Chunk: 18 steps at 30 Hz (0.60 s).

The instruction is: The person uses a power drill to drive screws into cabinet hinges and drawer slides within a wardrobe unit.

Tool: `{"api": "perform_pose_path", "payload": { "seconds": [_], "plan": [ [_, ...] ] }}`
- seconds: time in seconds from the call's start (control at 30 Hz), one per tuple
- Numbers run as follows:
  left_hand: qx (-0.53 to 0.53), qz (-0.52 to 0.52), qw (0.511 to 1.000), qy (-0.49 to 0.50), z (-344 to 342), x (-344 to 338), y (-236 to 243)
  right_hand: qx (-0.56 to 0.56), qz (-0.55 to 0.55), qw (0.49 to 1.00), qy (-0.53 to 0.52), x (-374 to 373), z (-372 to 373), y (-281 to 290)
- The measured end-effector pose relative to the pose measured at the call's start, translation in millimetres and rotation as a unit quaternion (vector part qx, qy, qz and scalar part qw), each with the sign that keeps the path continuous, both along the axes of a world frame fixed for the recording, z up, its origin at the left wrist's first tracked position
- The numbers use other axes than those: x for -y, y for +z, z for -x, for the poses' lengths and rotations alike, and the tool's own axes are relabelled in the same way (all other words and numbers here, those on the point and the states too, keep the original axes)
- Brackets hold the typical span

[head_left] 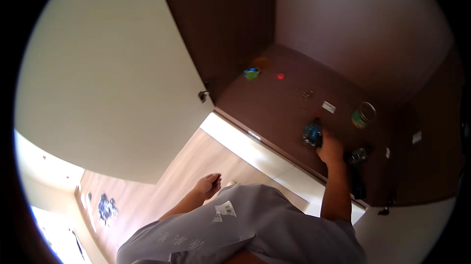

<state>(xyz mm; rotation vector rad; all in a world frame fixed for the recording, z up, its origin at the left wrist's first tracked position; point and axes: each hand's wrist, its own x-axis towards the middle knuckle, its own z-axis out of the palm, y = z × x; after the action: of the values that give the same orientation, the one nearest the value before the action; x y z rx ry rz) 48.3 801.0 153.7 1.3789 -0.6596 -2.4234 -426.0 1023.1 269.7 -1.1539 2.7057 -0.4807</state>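
My right hand (330,149) reaches into a dark brown cabinet, its fingers closed on a shiny clear-and-blue plastic bottle (312,133) with a bit of red at its far end. The bottle is blurred and partly covered by the fingers. Right of that hand, another clear, shiny item (358,155) lies on the cabinet floor. A glass jar (363,115) with a green and yellow label sits farther back. My left hand (210,184) hangs below the cabinet edge, over the wooden floor. Its fingers are curled in, with nothing showing in them.
A wide pale cabinet door (108,68) stands open on the left. Inside lie a blue-green packet (251,73), a small red item (280,76), a white label (328,107) and some small bits (301,93). A bluish heap (106,208) rests on the wooden floor (179,166).
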Motion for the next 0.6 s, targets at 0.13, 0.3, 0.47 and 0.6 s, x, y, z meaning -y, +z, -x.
{"api": "perform_pose_path", "payload": {
  "seconds": [0.13, 0.3, 0.47, 0.6],
  "plan": [
    [-0.112, -0.007, 0.994, -0.004, 41, 17, 42, 0.010, 0.129, 0.991, 0.042, 0, -18, 28],
    [-0.149, 0.055, 0.987, -0.028, 113, 41, 100, 0.482, 0.360, 0.789, 0.126, 14, -67, 14],
    [-0.233, 0.042, 0.971, -0.040, 141, 59, 153, 0.380, 0.295, 0.823, 0.302, 53, -109, 29],
    [-0.293, 0.004, 0.955, -0.041, 140, 81, 158, 0.345, 0.315, 0.821, 0.328, 77, -126, 41]
  ]
}}
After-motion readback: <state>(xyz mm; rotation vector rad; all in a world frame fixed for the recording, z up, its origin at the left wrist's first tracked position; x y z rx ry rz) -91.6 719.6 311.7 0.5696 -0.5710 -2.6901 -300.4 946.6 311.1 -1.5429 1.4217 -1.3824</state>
